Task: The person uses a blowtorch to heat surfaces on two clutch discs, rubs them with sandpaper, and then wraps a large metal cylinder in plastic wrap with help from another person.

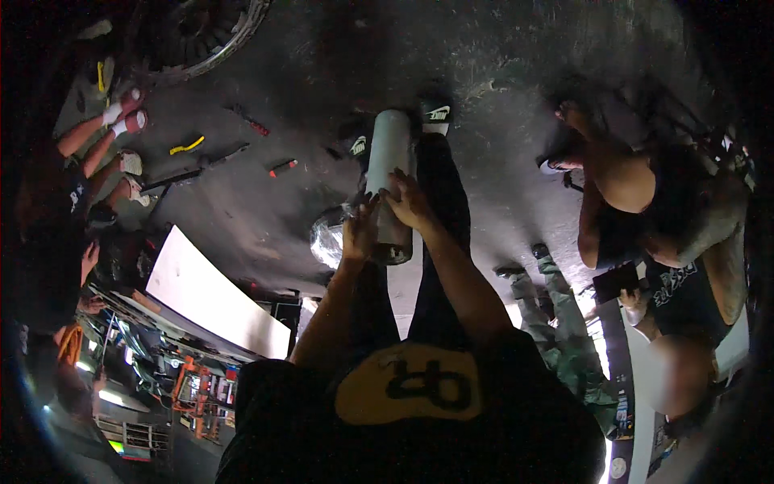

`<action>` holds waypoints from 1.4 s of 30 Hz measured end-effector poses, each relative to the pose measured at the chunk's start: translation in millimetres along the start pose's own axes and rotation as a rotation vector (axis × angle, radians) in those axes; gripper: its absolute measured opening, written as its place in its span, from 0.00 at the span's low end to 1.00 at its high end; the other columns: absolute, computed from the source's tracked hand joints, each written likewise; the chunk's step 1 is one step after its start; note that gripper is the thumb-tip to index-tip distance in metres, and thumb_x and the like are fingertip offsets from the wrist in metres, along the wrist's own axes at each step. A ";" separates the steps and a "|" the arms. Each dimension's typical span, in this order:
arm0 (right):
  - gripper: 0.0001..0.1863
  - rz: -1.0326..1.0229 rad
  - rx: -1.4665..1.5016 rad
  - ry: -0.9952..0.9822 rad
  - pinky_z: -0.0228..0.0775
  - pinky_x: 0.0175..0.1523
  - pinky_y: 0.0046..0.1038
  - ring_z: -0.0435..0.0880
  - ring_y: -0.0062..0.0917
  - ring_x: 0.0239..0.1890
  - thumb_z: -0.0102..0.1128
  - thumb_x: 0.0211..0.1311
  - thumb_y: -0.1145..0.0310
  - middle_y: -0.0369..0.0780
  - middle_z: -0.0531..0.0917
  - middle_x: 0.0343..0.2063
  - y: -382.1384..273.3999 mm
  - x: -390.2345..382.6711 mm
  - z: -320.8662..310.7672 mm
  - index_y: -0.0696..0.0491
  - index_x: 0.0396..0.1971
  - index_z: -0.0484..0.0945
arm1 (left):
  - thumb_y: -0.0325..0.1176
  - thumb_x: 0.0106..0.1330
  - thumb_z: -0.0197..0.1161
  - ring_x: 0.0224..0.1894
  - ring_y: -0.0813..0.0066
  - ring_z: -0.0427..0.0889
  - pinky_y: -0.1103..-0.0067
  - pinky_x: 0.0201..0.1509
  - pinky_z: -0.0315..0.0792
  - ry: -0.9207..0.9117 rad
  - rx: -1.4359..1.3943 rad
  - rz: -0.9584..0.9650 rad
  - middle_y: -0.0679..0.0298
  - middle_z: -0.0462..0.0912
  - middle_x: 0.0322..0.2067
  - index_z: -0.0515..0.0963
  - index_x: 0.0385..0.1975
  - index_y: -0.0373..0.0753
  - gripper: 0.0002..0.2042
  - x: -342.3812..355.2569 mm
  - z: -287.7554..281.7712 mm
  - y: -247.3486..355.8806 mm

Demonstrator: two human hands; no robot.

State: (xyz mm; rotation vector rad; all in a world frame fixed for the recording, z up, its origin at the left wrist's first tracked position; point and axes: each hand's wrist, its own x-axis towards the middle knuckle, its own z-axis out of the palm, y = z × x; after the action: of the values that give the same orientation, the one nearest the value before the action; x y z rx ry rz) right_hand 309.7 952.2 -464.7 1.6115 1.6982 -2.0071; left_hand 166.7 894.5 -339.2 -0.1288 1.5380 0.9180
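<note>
A long pale-grey cylinder (389, 141) lies lengthwise between my legs, its lower end darker. My left hand (359, 227) grips its left side, fingers curled near the middle. My right hand (407, 202) holds it slightly higher, with fingers bent over the surface. Just left of my left hand is crumpled, shiny plastic wrapping (326, 238), partly hidden behind the hand and cylinder.
Yellow-handled tools (185, 146) and a red-black tool (282, 168) lie on the dark floor (516, 81), left of my shoes. A wheel (193, 60) is at upper left. Co-workers (629, 177) crouch or stand on both sides. A white panel (201, 290) is at lower left.
</note>
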 end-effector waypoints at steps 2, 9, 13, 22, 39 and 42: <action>0.30 -0.212 -0.404 0.087 0.69 0.68 0.41 0.78 0.41 0.62 0.59 0.71 0.47 0.49 0.77 0.63 -12.7 28.6 3.0 0.55 0.62 0.76 | 0.45 0.77 0.48 0.43 0.61 0.88 0.67 0.45 0.81 0.083 0.011 0.137 0.52 0.88 0.42 0.73 0.65 0.32 0.26 8.1 2.1 1.7; 0.32 0.008 -0.831 -0.079 0.71 0.66 0.45 0.78 0.46 0.62 0.60 0.66 0.45 0.51 0.78 0.61 6.6 177.4 0.5 0.55 0.58 0.79 | 0.38 0.81 0.43 0.46 0.48 0.87 0.64 0.48 0.80 0.200 0.493 0.185 0.44 0.86 0.48 0.72 0.66 0.31 0.22 16.3 41.7 84.1; 0.32 0.243 -0.782 -0.115 0.72 0.64 0.44 0.81 0.46 0.58 0.58 0.67 0.45 0.53 0.80 0.58 44.5 247.9 0.1 0.58 0.56 0.79 | 0.34 0.79 0.46 0.53 0.39 0.82 0.58 0.50 0.78 0.088 0.625 -0.065 0.42 0.80 0.57 0.73 0.65 0.35 0.20 11.2 44.6 76.7; 0.23 0.024 -0.907 -0.203 0.73 0.63 0.46 0.82 0.47 0.57 0.53 0.72 0.55 0.54 0.82 0.52 48.0 296.9 18.2 0.59 0.52 0.82 | 0.30 0.74 0.51 0.68 0.47 0.73 0.52 0.65 0.70 -0.003 0.811 0.162 0.46 0.76 0.64 0.77 0.58 0.32 0.17 9.8 27.4 87.2; 0.23 0.469 0.178 0.140 0.72 0.55 0.46 0.82 0.43 0.49 0.51 0.77 0.51 0.48 0.80 0.51 158.9 294.5 -19.6 0.52 0.61 0.74 | 0.37 0.82 0.48 0.68 0.63 0.74 0.72 0.73 0.62 -0.087 0.062 0.071 0.46 0.78 0.63 0.70 0.67 0.26 0.22 47.0 26.9 113.2; 0.25 0.388 0.112 0.122 0.77 0.45 0.40 0.84 0.38 0.37 0.51 0.76 0.47 0.45 0.81 0.41 83.6 284.6 -49.8 0.55 0.53 0.76 | 0.37 0.82 0.48 0.68 0.63 0.74 0.71 0.72 0.63 -0.130 0.086 -0.024 0.46 0.77 0.64 0.69 0.67 0.28 0.22 42.2 34.7 114.0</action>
State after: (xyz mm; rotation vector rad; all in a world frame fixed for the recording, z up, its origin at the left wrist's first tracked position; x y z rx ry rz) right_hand 264.3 1109.5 -717.0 1.9547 1.1977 -1.8710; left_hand 119.6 1010.2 -319.9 -0.0257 1.4496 0.8239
